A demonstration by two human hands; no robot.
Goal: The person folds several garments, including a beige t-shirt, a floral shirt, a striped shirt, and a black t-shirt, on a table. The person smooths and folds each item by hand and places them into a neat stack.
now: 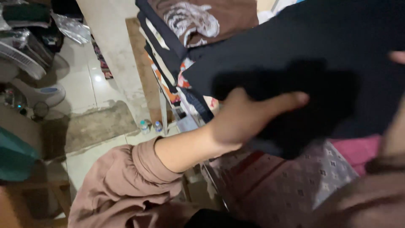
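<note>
Left hand [244, 118] on garment [320, 63] (right of folded stack [177, 38]), above patterned cloth [295, 185].

**My sleeves and hands**

I wear a loose, dusty-pink sleeve [126, 181] on my left arm, gathered in soft folds and pushed up above the wrist. My left hand [244, 116] is bare. My right arm carries a similar pinkish cuff [386, 164], blurred.

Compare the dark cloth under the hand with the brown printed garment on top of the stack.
The dark cloth is plain navy-black; the brown garment bears a white printed design. The dark cloth is spread wide, with the left hand pressed flat on it; the brown garment lies folded atop the pile, untouched. The dark cloth shows far more surface than the brown garment. Both are soft fabric pieces on the same work surface.
</note>
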